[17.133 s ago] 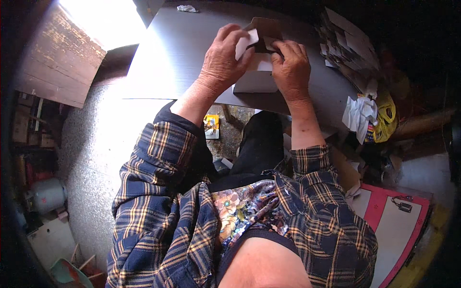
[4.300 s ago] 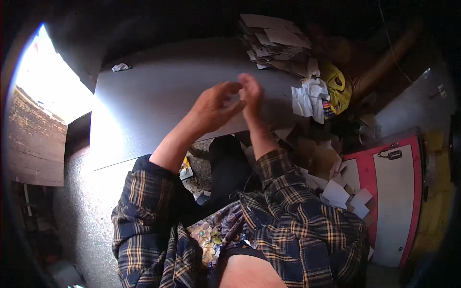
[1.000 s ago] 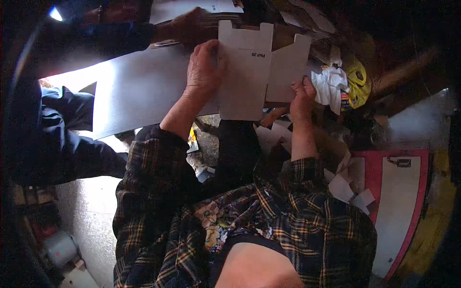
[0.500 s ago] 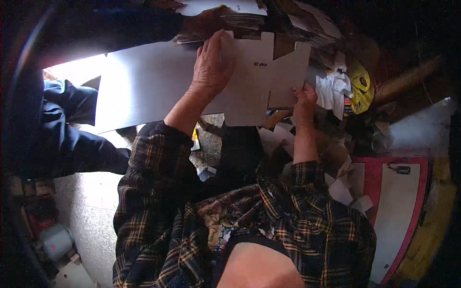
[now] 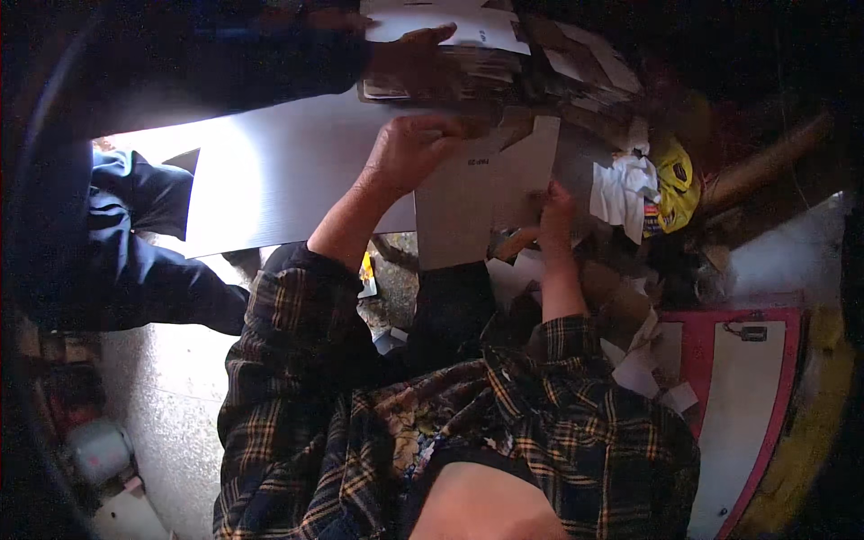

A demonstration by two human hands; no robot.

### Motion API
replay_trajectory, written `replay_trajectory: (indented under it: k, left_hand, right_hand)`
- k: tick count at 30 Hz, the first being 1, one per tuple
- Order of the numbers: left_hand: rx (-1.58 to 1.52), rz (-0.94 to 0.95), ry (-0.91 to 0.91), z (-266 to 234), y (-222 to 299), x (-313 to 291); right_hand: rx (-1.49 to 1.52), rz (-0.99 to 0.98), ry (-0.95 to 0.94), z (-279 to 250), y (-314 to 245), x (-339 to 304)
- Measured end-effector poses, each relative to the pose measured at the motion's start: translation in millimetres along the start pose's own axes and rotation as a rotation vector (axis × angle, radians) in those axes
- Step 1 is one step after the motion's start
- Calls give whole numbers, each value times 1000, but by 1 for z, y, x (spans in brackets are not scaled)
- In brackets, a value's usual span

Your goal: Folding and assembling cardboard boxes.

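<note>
Pale flat cardboard blank (image 5: 459,202), apparently still unfolded: left hand (image 5: 409,155) curls by it, grip unclear; right hand (image 5: 557,211) pinches its edge

It looks like a cramped, dim workroom, perhaps within a home. At upper centre, a stack of flat cardboard (image 5: 441,16) stands by the table (image 5: 297,180), where a white cardboard piece (image 5: 517,180) is being handled. Loose card pieces (image 5: 634,373) lie heaped right of centre. A bare speckled floor (image 5: 171,382) at left and a pink-edged panel (image 5: 742,387) at lower right suggest makeshift quarters.
</note>
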State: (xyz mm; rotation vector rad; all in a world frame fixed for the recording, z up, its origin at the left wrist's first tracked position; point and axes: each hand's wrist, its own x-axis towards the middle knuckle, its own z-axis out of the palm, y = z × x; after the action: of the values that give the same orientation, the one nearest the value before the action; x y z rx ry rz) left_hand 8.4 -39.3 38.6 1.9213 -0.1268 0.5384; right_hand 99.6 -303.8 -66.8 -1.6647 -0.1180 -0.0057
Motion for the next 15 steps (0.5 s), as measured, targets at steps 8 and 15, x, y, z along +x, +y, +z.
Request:
replay_trajectory:
  k: [8,15]
  left_hand:
    - [74,-152,-131,-16,-28,-4]
    - [-64,-185,-143,-28,-8,-1]
  right_hand:
    - [196,-60,-92,12,-15,-16]
    - [210,45,-8,6,-10,0]
